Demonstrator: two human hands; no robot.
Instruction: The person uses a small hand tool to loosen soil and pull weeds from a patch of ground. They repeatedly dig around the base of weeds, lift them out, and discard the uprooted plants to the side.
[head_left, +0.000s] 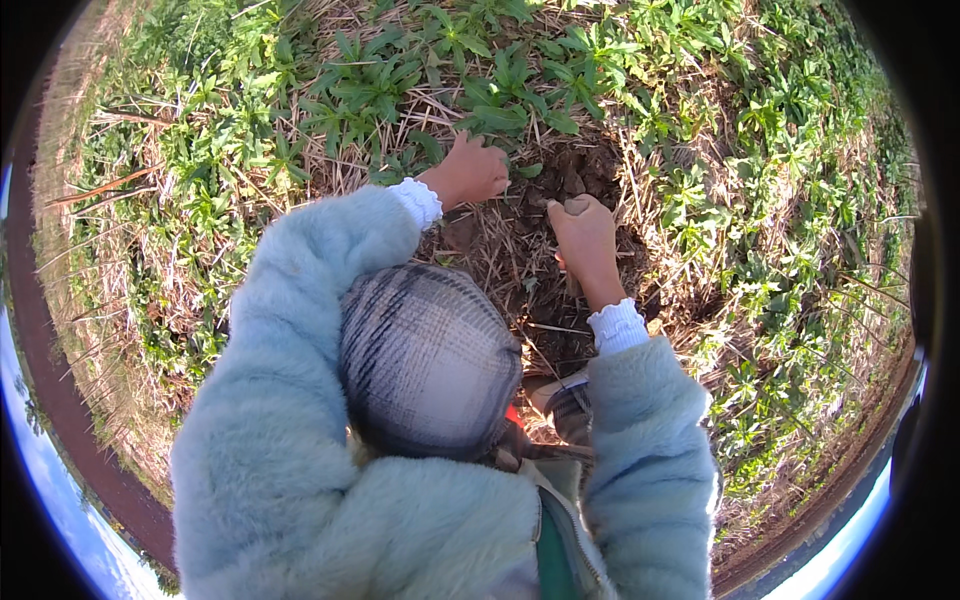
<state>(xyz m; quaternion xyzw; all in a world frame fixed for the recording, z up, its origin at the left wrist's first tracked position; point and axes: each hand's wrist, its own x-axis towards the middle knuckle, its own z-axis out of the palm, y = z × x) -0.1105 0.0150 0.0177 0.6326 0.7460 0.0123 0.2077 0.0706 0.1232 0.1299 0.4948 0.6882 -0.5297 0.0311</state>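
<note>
My left hand (474, 171) is low over the straw and green weeds, its fingers curled downward beside a small leaf (529, 171). Whether a stem is pinched under those fingers is hidden. To its right, my right hand (589, 238) forms a fist over dug soil. A brown handle-like object (576, 206) shows at the top of that fist, and most of it is covered by the fingers. Dark, loosened soil (581, 169) lies just beyond both hands. Leafy green plants (502, 94) grow right in front of them.
Dry straw (487, 232) covers the ground between my hands. My knee in plaid cloth (431, 360) rises between my arms, and a shoe (547, 394) rests near the soil. Dense weeds (765, 157) spread to the right. Dry stalks (112, 187) stick out at left.
</note>
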